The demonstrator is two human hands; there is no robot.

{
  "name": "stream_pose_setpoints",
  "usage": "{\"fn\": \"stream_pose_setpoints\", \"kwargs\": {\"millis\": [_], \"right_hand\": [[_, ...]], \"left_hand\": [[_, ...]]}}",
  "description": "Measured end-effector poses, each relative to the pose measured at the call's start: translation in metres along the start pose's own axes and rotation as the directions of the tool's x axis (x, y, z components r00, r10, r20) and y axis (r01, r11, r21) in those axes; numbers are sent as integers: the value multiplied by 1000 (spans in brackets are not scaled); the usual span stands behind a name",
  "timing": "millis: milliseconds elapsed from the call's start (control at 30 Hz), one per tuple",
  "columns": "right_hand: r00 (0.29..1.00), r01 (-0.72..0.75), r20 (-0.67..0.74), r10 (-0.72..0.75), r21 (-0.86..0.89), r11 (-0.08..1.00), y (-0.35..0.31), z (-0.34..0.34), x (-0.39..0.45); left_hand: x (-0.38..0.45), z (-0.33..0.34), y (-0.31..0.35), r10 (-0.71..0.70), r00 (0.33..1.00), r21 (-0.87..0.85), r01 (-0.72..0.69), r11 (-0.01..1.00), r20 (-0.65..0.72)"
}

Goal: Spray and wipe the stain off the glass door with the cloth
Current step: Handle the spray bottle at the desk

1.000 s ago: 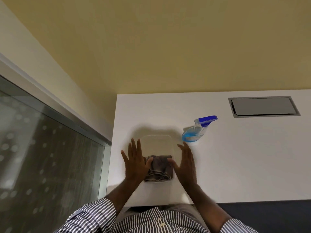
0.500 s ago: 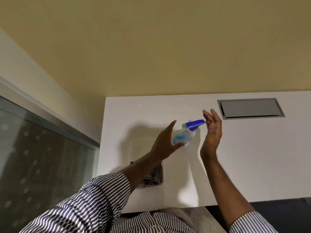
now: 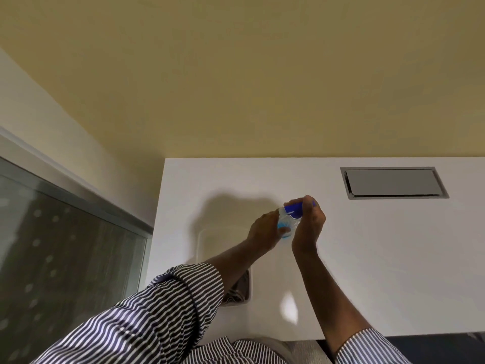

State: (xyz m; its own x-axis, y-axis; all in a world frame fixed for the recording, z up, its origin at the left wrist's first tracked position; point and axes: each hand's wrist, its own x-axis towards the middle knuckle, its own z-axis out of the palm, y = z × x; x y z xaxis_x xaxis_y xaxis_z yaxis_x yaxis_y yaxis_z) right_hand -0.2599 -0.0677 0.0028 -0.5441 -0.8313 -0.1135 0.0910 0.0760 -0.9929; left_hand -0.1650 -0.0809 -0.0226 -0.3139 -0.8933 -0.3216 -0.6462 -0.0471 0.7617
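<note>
A small clear spray bottle (image 3: 286,224) with blue liquid and a blue trigger head is over the white table (image 3: 380,258). My left hand (image 3: 263,232) wraps its body from the left. My right hand (image 3: 309,224) closes over the blue head from the right. The grey cloth (image 3: 240,288) lies in a clear plastic tray (image 3: 210,240) near the table's front edge, mostly hidden under my left forearm. The glass door (image 3: 65,258), with pale dots on it, stands at the left.
A grey metal cable hatch (image 3: 393,182) is set into the table at the back right. A yellow wall rises behind the table. A metal door frame (image 3: 78,200) runs along the top of the glass. Dark floor shows at the bottom right.
Both hands left the tray with the cloth, moved up to the spray bottle, and have closed on it, left on the body and right on the head.
</note>
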Motion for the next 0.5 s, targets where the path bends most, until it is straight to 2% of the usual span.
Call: {"fn": "stream_pose_setpoints", "kwargs": {"millis": [133,267,500], "right_hand": [[999,-15,-38,14,-33,999,-7,9,-10],[999,-2,-43,1,-30,1000,-33,19,-27],[998,56,4,-57,128,990,-101,41,-61]], "left_hand": [[-10,-11,8,23,999,-56,-21,998,27],[-26,-30,11,115,993,-32,-114,993,1],[-61,-95,10,173,982,70,-168,983,-73]]}}
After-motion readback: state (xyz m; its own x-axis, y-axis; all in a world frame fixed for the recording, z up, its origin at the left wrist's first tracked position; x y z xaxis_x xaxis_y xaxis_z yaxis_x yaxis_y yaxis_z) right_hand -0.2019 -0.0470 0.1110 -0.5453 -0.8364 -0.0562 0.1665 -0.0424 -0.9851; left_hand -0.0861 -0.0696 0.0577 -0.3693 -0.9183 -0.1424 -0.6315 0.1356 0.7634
